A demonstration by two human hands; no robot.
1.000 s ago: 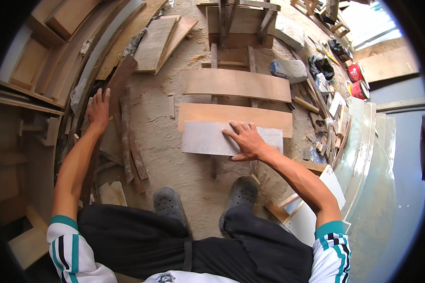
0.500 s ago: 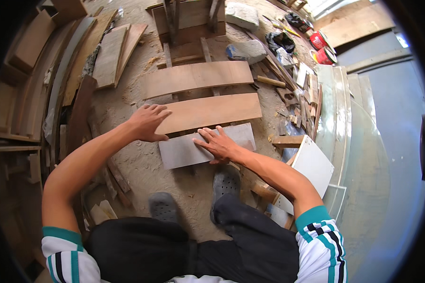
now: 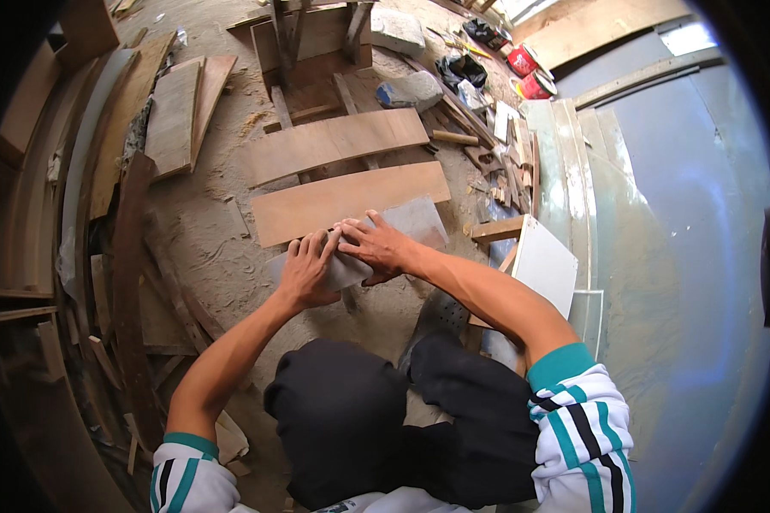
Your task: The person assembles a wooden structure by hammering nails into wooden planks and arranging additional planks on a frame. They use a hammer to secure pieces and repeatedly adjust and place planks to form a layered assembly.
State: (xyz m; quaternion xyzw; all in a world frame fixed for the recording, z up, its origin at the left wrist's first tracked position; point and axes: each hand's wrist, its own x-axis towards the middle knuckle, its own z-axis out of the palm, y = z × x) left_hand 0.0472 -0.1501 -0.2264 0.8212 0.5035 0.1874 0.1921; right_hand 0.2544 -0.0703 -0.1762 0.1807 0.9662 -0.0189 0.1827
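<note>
A narrow grey board (image 3: pixel 415 221) lies crosswise in front of my knees, raised off the floor on wooden supports. My left hand (image 3: pixel 310 272) bends over its left half, fingertips at the far edge and palm at the near side. Beside it my right hand (image 3: pixel 376 248) is curled over the middle, fingers pointing left and meeting the left fingertips, thumb towards the near edge. The hands cover much of the board's middle. Just beyond lies a tan wooden board (image 3: pixel 351 199), and past it a second brown board (image 3: pixel 334 144), slightly curved.
Wooden planks (image 3: pixel 175 115) are stacked along the left. To the right stand a white panel (image 3: pixel 539 265), scrap wood (image 3: pixel 509 162) and glass sheets (image 3: pixel 565 197). Red cans (image 3: pixel 536 85) and a black plastic bag (image 3: pixel 462 70) sit at the far right. A wooden frame (image 3: pixel 312 43) stands ahead.
My left hand has come down and right onto the grey board, close to the right hand. The right hand's fingers have curled over it. My left knee has moved forward and the view has shifted.
</note>
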